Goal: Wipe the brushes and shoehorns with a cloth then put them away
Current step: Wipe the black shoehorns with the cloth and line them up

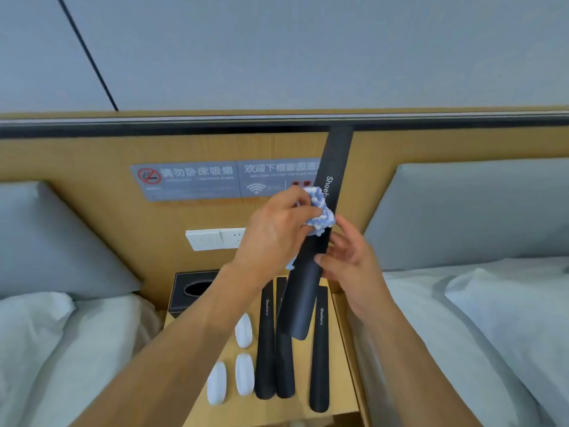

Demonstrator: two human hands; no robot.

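The black shoehorn point(320, 229) under inspection is raised in front of me, tilted, its upper end reaching the dark rail point(184, 126) of the headboard and its lower rounded end hanging above the nightstand point(341, 349). White lettering runs along its face, partly covered. My left hand point(274, 232) pinches a bunched blue-and-white cloth point(320, 211) between thumb and curled fingers and presses it against the shoehorn's left edge, about midway along its length; a loose end of the cloth hangs below the hand. My right hand point(351, 263) steadies the shoehorn from the right side, thumb laid across the front face and fingers loosely spread behind it; how firmly they close round it I cannot tell. Below, on the wooden nightstand, three more black shoehorns point(318, 359) lie lengthwise, two just beside each other and one apart to the right. To their left lie three white brushes point(244, 374), one nearer the wall and two side by side nearer me. A black tissue box point(191, 291) stands at the back left corner. On the wooden wall panel are grey notice plaques point(184, 180) and a white socket plate point(212, 238). Beds with white linen and grey pillows point(468, 211) flank the nightstand on both sides.
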